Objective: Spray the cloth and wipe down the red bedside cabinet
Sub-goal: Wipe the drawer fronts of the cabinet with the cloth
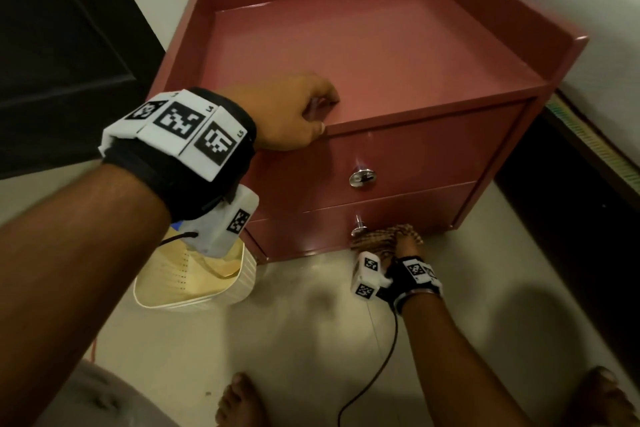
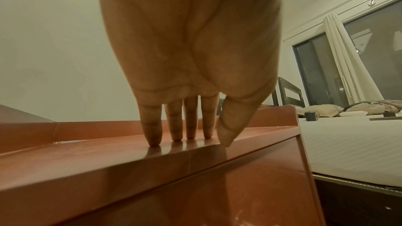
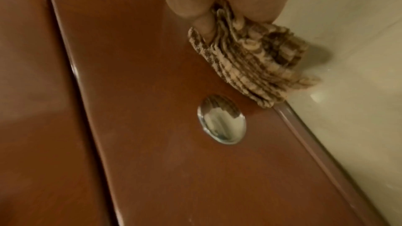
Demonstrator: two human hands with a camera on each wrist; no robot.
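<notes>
The red bedside cabinet [image 1: 374, 55] stands against the wall, with a raised rim round its top and two drawers. My left hand [image 1: 323, 114] rests on the front edge of the top. In the left wrist view its fingertips [image 2: 154, 140] touch the glossy surface, the thumb sits at the edge, and it holds nothing. Low down, my right hand [image 1: 405, 246] grips a bunched brown-and-beige checked cloth [image 1: 381, 236] and presses it against the lower drawer front [image 3: 152, 92]. The cloth [image 3: 261, 68] sits near the drawer's bottom edge, just beside the silver knob [image 3: 222, 119]. No spray bottle is in view.
A cream ribbed bin [image 1: 207, 281] stands on the pale floor left of the cabinet. A bed with a white mattress [image 1: 595, 28] adjoins the cabinet's right side. A dark door [image 1: 62, 45] is at left. A black cable [image 1: 381, 357] trails on the floor by my bare feet [image 1: 239, 402].
</notes>
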